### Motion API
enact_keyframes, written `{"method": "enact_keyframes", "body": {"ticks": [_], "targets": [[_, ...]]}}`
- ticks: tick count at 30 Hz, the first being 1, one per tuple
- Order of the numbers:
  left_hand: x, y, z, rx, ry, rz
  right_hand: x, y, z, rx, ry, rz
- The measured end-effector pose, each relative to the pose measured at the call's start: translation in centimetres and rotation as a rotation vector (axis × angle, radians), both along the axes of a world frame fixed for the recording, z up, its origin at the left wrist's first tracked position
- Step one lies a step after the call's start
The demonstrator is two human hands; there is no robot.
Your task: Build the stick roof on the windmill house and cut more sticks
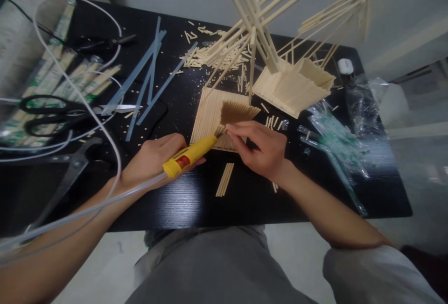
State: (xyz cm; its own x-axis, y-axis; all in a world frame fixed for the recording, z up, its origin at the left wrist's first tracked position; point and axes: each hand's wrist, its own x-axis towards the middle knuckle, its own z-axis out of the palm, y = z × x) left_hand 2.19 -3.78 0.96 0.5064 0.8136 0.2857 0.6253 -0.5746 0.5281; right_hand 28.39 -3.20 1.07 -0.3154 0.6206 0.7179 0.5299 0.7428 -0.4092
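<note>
A yellow hot glue gun with a white cord is in my left hand, which is closed around it. Its tip points at the near-left corner of a low wall of short wooden sticks. That wall stands on a flat panel of sticks laid side by side. At the same corner my right hand pinches what looks like a short wooden stick, mostly covered by the fingertips. Several loose short sticks lie side by side in front of the panel.
A tall stick frame rises behind the panel, beside another stick model. Left are scissors, pliers, translucent glue sticks and packed sticks. Offcuts lie behind; plastic wrappers lie right. The white cord loops across the left.
</note>
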Motion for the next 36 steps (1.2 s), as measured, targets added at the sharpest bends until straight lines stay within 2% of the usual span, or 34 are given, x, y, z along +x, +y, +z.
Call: {"method": "enact_keyframes", "body": {"ticks": [8,28,33,36], "targets": [[-0.2,0.0,-0.4,0.047,0.049,-0.032,0.0,0.0,0.0,0.008,-0.002,-0.015],[-0.2,0.4,0.6,-0.115,0.069,-0.074,0.0,-0.2,0.2,-0.019,-0.019,-0.025],[-1.2,1.2,1.5,-0.218,0.025,-0.186,0.0,-0.1,0.0,-0.003,-0.010,-0.018],[-2.3,1.6,2.4,-0.241,-0.024,-0.143,0.0,0.0,-0.2,0.000,-0.002,-0.009]]}}
